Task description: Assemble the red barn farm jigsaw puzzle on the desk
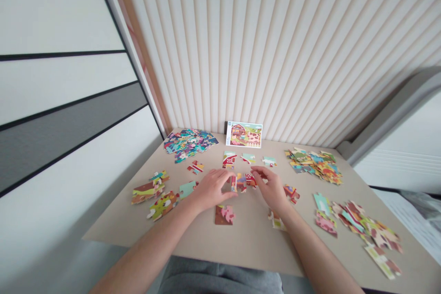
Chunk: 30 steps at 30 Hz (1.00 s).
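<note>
Near the middle of the table, my left hand [215, 188] has its thumb and fingers apart around the left side of a small row of puzzle pieces [240, 182]. At the right end of that row, my right hand [267, 183] has its fingertips close together beside a red piece with a white window [250, 180]; whether it grips the piece is hard to make out. Behind the row lie a red barn piece [229, 158] and two pale green pieces. A brown and pink piece [224, 215] lies nearer my body.
A farm picture card [244, 134] stands against the ribbed wall. Purple-blue pieces [189, 142] are heaped at the back left, yellow-green ones [315, 164] at the back right. Loose farm pieces [370, 225] lie at the right, others [163, 205] at the left of the beige table [193, 243].
</note>
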Motion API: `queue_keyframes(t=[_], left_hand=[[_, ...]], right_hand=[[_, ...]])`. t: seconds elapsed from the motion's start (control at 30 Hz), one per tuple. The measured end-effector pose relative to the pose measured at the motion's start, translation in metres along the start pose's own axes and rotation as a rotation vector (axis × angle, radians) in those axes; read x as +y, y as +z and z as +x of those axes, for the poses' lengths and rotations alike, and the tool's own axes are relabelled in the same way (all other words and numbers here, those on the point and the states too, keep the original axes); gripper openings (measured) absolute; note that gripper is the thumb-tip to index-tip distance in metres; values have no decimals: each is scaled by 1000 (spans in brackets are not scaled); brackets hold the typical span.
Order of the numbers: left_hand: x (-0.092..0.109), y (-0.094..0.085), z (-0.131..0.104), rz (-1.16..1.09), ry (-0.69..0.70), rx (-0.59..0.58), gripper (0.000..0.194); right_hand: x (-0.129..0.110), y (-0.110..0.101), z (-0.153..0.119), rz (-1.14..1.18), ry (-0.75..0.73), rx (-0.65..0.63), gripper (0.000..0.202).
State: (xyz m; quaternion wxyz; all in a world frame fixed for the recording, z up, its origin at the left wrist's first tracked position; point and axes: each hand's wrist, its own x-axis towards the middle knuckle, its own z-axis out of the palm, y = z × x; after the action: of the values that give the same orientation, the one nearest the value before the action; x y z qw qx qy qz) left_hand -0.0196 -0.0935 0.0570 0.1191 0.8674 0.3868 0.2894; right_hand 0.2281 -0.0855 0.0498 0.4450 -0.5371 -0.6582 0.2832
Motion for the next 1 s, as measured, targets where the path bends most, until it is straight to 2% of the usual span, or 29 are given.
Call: queue_keyframes(t=[0.23,0.5,0.63,0.8,1.0], left_hand=[[0,1,0,-3,-17,18,52],[-4,4,0,29,-49,3,52],[-7,6,0,82,-71,-4,46],[-10,9,-1,129,-125,-17,42],[-13,13,-3,147,-132,2,42]], right_hand=[[-9,7,-8,42,-6,-124,31],[-11,7,-9,-19,-73,-160,28],[-12,7,-10,-107,-162,-190,27],[-4,3,-7,-276,-252,-177,26],[11,-1,-1,-377,-267,-178,28]])
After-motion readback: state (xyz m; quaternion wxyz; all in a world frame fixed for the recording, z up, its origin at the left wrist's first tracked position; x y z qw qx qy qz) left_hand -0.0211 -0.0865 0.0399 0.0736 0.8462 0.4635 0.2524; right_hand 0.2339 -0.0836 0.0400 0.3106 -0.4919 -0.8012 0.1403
